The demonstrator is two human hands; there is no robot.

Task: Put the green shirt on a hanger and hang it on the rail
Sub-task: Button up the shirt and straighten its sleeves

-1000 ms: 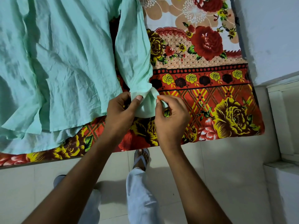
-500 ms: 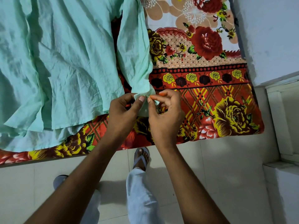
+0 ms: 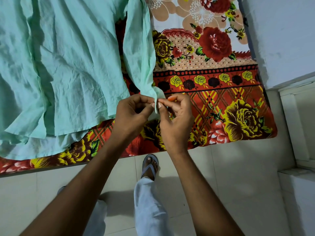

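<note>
Green cotton filled the upper left of the head view: the green shirt (image 3: 64, 65) lay spread and creased across the flowered bedsheet (image 3: 213, 86), its sleeve (image 3: 139, 53) running down toward us along the shirt's right side. We had our left hand (image 3: 132, 114) and our right hand (image 3: 177, 123) together at the cuff (image 3: 157, 99), thumbs and forefingers of both pinched on its edge, the other fingers curled loosely in. Compared with a second earlier, our hands had drawn much closer, so that the fingertips nearly met, and the cuff, which had been spread broad between them, was gathered into a narrow fold. The hands had also risen a little up the sheet. Below the bed edge we saw the pale tiled floor (image 3: 230, 184), one sandalled foot (image 3: 150, 166) and a light trouser leg (image 3: 150, 206). The shirt's body had not shifted.
</note>
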